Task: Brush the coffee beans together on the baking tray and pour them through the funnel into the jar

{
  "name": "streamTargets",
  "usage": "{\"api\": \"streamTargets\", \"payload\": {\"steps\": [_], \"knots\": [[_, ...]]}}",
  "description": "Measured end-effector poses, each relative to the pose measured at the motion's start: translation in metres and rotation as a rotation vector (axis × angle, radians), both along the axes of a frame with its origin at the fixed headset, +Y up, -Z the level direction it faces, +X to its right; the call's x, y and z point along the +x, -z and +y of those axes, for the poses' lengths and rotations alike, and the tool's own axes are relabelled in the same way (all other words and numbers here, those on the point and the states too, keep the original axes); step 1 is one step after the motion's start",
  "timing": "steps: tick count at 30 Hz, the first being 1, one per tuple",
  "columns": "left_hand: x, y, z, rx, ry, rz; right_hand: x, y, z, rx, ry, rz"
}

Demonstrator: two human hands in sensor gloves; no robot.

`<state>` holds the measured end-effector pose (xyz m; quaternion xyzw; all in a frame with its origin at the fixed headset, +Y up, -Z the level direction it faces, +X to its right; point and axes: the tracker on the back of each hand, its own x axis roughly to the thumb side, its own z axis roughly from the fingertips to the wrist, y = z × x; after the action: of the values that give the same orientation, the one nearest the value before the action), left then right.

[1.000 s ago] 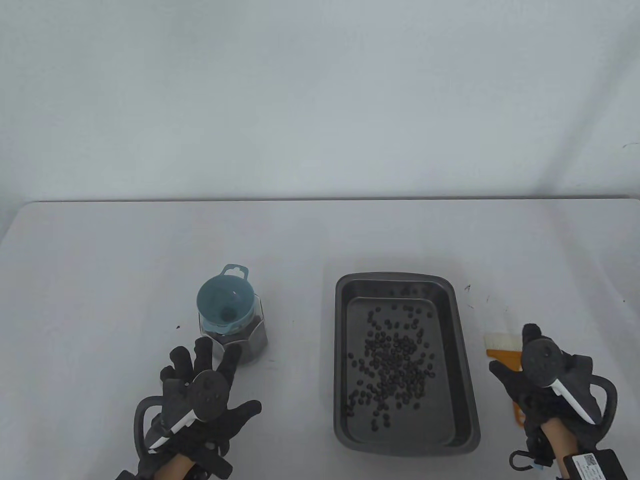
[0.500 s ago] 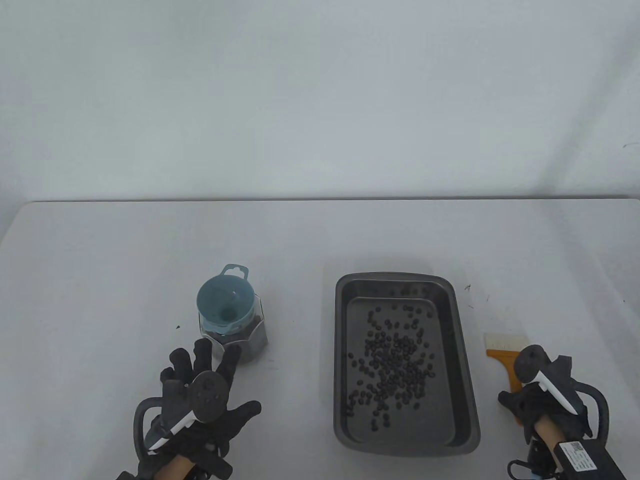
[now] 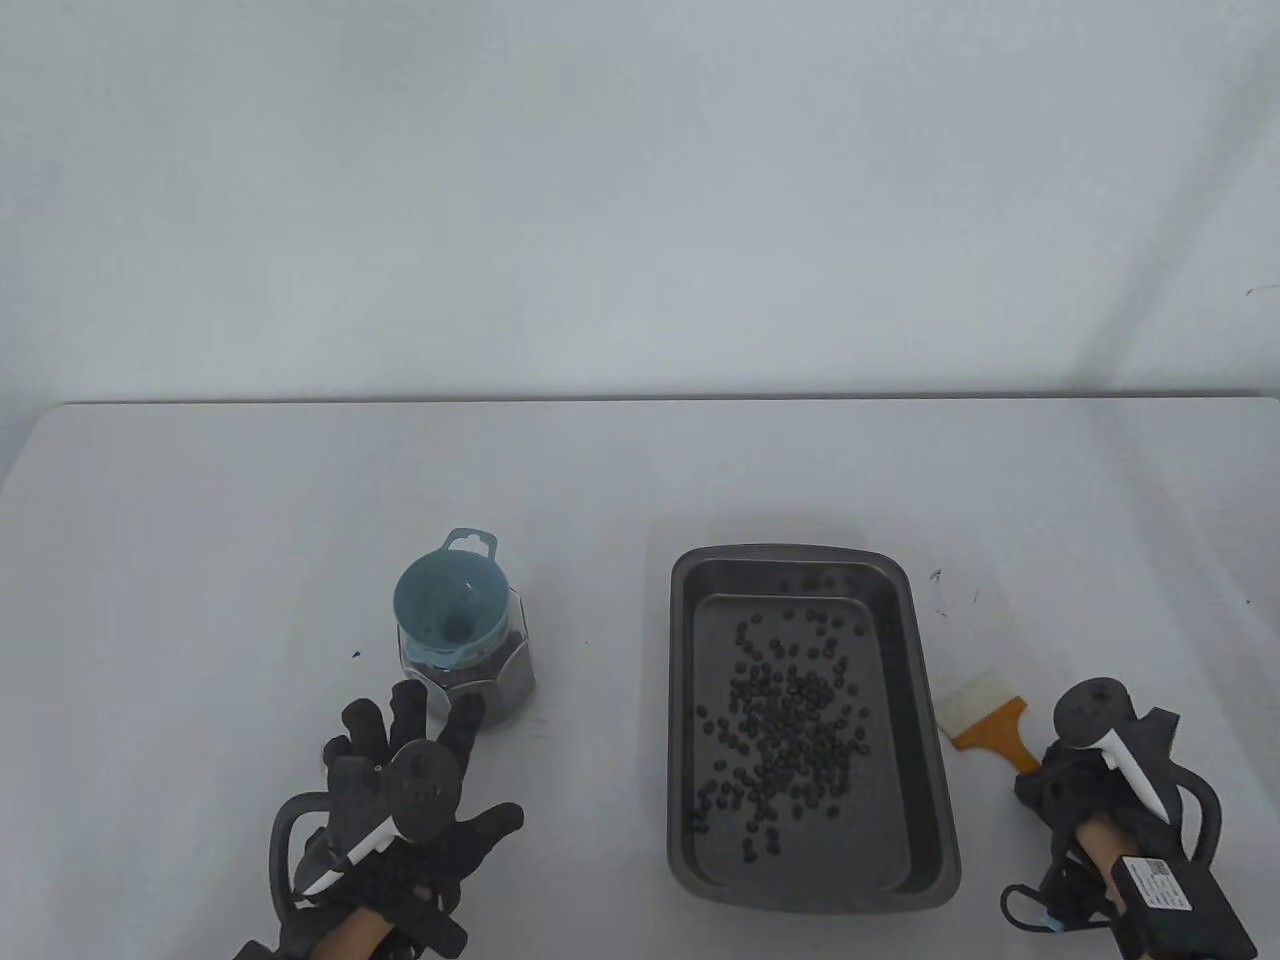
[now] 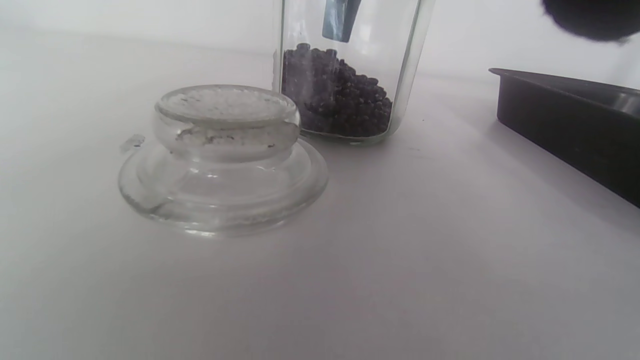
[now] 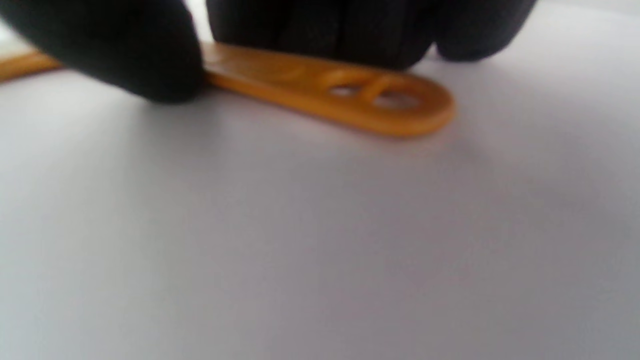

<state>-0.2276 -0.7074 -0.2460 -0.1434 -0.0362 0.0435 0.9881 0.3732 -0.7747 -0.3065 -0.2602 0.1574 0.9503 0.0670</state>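
Coffee beans [image 3: 785, 715] lie scattered across the floor of the dark baking tray [image 3: 930, 700], right of centre. At the far left, our left hand [image 3: 400, 800] rests flat with fingers spread, holding nothing, its fingertips at 6 o'clock of the glass jar [image 3: 500, 680]. The jar carries the teal funnel [image 3: 445, 605] in its mouth and is partly filled; its glass lid [image 4: 222, 160] lies just beside it. At 3 o'clock of the tray, our right hand [image 3: 1085, 790] pinches the orange handle of the pastry brush [image 3: 985, 722], bristles pointing at the tray. We judge the beans light, hard and prone to rolling; sweep gently. The tray is stiff: hold it by its rim.
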Motion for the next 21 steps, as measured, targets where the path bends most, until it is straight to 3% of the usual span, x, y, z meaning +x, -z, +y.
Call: {"api": "streamTargets", "payload": {"steps": [5, 10, 15, 21], "knots": [[0.0, 0.0, 0.0, -0.005, -0.002, -0.004, -0.002, 0.001, -0.002, -0.009, -0.055, 0.095], [0.0, 0.001, -0.001, -0.016, -0.008, -0.007, 0.006, 0.001, 0.002, -0.052, 0.026, 0.114], [0.0, 0.002, 0.0, -0.015, -0.023, -0.009, 0.019, -0.001, 0.016, 0.113, 0.219, 0.071], [-0.001, 0.002, -0.001, -0.017, -0.036, -0.014, 0.017, -0.003, 0.042, 0.296, 0.21, 0.085]]}}
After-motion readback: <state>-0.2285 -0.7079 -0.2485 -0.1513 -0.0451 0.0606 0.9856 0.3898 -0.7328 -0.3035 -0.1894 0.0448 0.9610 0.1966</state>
